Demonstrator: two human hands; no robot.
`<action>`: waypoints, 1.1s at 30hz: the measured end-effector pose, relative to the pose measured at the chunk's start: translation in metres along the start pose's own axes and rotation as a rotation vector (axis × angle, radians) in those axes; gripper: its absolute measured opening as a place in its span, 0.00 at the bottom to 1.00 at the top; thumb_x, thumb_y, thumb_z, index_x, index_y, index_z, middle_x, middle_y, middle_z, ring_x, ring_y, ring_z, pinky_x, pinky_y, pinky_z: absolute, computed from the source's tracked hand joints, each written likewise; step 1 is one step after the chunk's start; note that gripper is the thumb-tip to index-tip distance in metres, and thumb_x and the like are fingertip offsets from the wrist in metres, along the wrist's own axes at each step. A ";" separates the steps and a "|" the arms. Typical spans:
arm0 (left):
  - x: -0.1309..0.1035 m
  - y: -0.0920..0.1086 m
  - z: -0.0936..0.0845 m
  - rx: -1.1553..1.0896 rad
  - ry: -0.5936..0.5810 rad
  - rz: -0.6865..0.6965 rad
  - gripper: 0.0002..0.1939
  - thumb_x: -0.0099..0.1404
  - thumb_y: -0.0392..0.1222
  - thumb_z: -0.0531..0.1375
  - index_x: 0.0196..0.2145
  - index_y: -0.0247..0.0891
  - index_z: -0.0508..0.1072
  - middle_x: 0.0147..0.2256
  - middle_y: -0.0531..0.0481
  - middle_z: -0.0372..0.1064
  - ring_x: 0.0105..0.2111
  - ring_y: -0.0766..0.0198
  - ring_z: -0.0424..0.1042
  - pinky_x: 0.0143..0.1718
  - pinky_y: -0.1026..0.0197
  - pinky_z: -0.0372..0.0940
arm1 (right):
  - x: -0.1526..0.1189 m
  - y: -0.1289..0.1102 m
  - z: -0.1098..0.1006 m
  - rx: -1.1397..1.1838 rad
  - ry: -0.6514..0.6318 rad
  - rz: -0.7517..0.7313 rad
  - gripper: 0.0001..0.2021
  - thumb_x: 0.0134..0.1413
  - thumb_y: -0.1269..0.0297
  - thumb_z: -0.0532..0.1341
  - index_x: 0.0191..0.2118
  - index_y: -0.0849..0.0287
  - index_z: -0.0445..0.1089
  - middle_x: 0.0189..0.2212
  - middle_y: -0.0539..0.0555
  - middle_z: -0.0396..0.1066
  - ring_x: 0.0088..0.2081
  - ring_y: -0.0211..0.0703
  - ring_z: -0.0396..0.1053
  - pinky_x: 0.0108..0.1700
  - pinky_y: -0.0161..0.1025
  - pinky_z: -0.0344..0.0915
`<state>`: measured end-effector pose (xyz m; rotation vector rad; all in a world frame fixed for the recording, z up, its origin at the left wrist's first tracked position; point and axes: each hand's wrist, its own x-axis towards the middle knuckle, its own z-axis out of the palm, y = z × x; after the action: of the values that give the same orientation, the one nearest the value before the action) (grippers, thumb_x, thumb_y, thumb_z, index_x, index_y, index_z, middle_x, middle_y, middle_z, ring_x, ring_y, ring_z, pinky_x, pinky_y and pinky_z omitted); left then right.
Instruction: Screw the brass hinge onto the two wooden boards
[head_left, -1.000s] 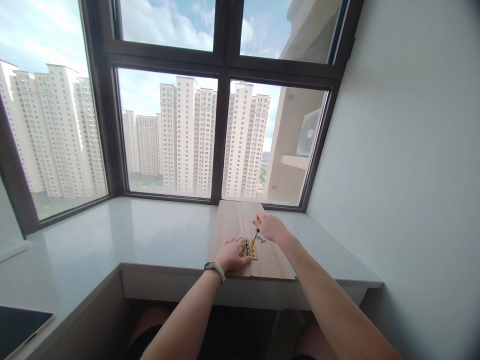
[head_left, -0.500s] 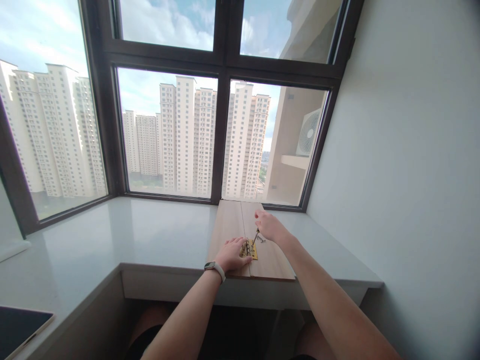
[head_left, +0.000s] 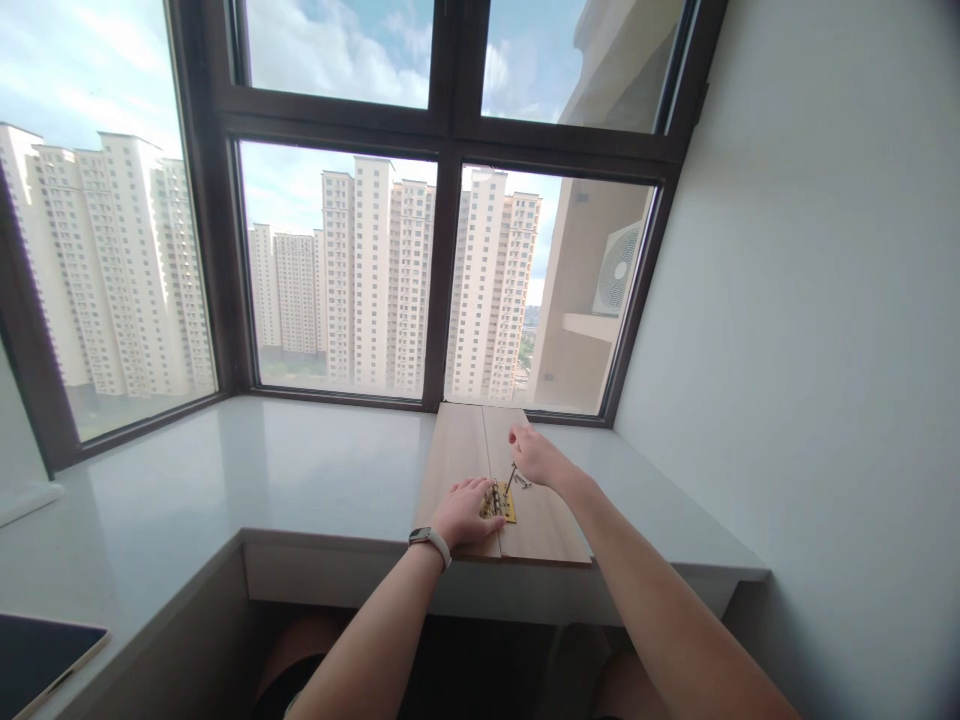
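Observation:
Two pale wooden boards lie side by side, the left board (head_left: 457, 448) and the right board (head_left: 546, 538) meeting along a narrow seam. A brass-coloured hinge (head_left: 510, 508) lies across that seam near their front end. My left hand (head_left: 463, 510) rests on the left board and the hinge, thumb and fingers spread, covering part of the hinge. Above the hinge, my right hand (head_left: 538, 458) is closed around a screwdriver (head_left: 511, 480), its handle mostly hidden. The shaft points down to the hinge's right leaf. Beside it on the right board lie several loose screws (head_left: 523, 481).
The boards sit on a white windowsill ledge (head_left: 322, 470) whose front edge steps toward me on the left. Behind them stands a dark window frame (head_left: 442, 270). A white wall (head_left: 810, 300) rises on the right. A dark flat device (head_left: 45, 655) lies at lower left.
The view has tilted very slightly. My right hand stays at the screwdriver above the hinge, its grip turned a little; my left hand keeps its place.

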<state>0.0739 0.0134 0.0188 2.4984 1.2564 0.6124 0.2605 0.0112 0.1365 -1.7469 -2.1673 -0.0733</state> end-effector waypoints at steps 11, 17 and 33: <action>0.001 -0.003 0.002 -0.007 0.007 0.016 0.40 0.61 0.64 0.59 0.66 0.48 0.59 0.66 0.48 0.58 0.66 0.47 0.55 0.66 0.46 0.51 | -0.005 -0.003 -0.010 -0.186 -0.005 0.028 0.11 0.70 0.55 0.52 0.44 0.56 0.65 0.41 0.57 0.73 0.40 0.45 0.71 0.38 0.38 0.55; 0.001 -0.002 0.003 -0.001 0.018 0.011 0.40 0.61 0.64 0.59 0.66 0.48 0.59 0.66 0.47 0.58 0.66 0.47 0.56 0.66 0.45 0.50 | -0.004 -0.004 -0.003 -0.128 0.006 0.031 0.08 0.69 0.63 0.50 0.45 0.57 0.64 0.47 0.58 0.69 0.37 0.42 0.69 0.36 0.38 0.56; 0.000 0.000 0.000 -0.007 0.006 0.008 0.40 0.61 0.64 0.59 0.66 0.48 0.59 0.67 0.47 0.57 0.66 0.47 0.55 0.67 0.46 0.50 | -0.003 -0.008 -0.014 -0.207 0.028 -0.010 0.07 0.69 0.61 0.53 0.42 0.56 0.66 0.39 0.57 0.74 0.39 0.45 0.71 0.37 0.37 0.55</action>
<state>0.0735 0.0133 0.0184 2.4988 1.2455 0.6256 0.2564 0.0029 0.1506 -1.8325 -2.2151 -0.3336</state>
